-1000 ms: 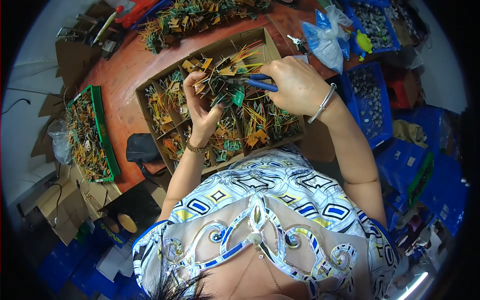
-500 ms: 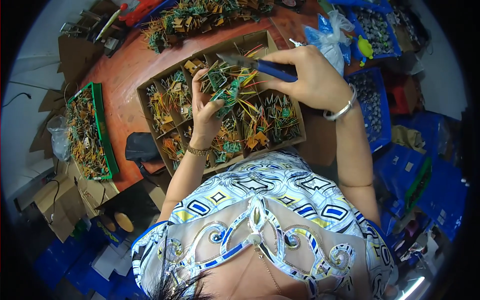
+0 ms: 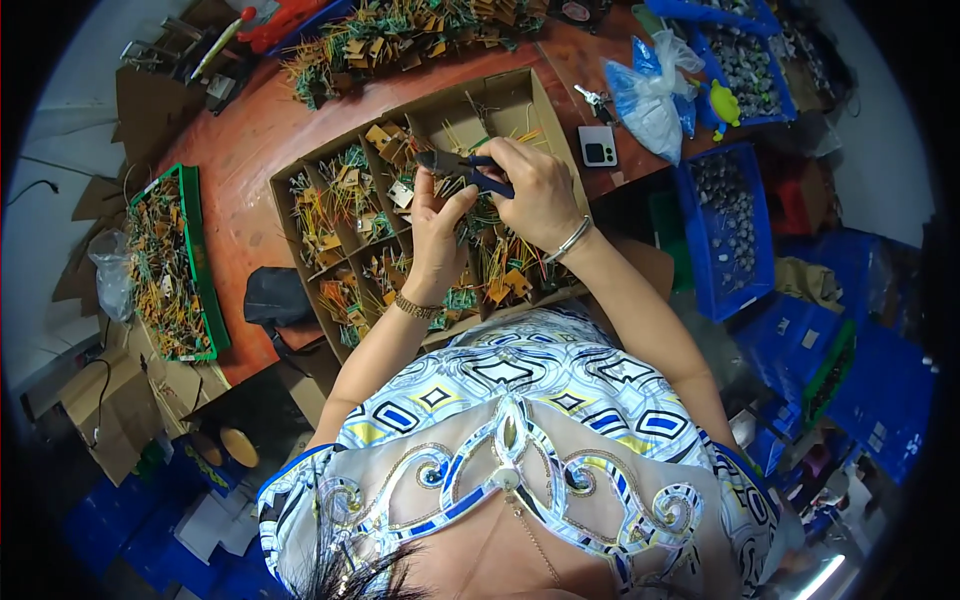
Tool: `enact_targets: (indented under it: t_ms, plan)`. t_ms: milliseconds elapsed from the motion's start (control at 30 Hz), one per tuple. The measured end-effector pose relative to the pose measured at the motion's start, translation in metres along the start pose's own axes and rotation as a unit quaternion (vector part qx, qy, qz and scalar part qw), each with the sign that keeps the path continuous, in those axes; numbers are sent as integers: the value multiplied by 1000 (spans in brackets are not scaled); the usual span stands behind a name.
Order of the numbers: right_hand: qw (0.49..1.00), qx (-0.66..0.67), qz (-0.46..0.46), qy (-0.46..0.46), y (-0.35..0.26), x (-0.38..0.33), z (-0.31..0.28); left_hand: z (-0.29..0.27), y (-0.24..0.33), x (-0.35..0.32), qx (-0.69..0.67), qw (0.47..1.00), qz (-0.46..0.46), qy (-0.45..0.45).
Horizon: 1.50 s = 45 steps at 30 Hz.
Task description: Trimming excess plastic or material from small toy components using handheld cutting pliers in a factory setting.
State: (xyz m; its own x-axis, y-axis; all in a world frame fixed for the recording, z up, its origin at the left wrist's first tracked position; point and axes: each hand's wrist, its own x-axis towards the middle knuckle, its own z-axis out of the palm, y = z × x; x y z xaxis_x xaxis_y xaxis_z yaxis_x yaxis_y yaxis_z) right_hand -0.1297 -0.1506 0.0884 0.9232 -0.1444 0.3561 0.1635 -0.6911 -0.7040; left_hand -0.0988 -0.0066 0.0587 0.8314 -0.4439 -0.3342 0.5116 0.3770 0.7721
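Note:
My right hand (image 3: 538, 195) is closed around blue-handled pliers (image 3: 490, 182), their dark jaws pointing left. The jaw tips lie at the raised fingers of my left hand (image 3: 437, 240). That hand's fingers are curled in a pinch, and what they hold is mostly hidden. A small board with a pale face (image 3: 400, 192) shows just beside the left fingers; I cannot tell whether they touch it. Both hands are over a divided cardboard box (image 3: 440, 333), whose compartments hold small circuit boards with coloured wires (image 3: 512, 283).
A green tray (image 3: 203, 260) of wired boards stands at left, and a heap of boards (image 3: 400, 40) lies at the back. On the right are a phone (image 3: 597, 147), keys (image 3: 592, 98), a tied plastic bag (image 3: 655, 95) and a blue bin (image 3: 735, 285) of small metallic parts.
My right hand has moved left and down with the pliers, bringing them against my left fingers. My left hand has shifted slightly right; the green boards seen in it before are now mostly hidden.

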Motion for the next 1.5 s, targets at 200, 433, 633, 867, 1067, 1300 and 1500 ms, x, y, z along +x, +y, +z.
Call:
enact_targets:
  t_ms: [200,433,633,867,1067,1300,1500]
  plan:
    - [999,31,-1,8,10,-6,6,-1,-2,8,15,999,-22,41]
    - [943,262,158,129,26,-2,-19,-36,17,46,-97,991,-70,60]
    - [945,210,214,132,77,-21,-14,-30,37,70,-52,996,36,69]
    - [929,232,253,136,97,-57,17,13,40,146,313,886,342,-18]
    - [939,193,255,125,76,-88,-15,68,16,243,680,561,445,-159]
    - [932,153,307,121,69,-115,-34,61,-69,356,789,192,480,-332]
    - [910,140,334,200,74,-134,-35,87,-107,343,866,352,89,-344]
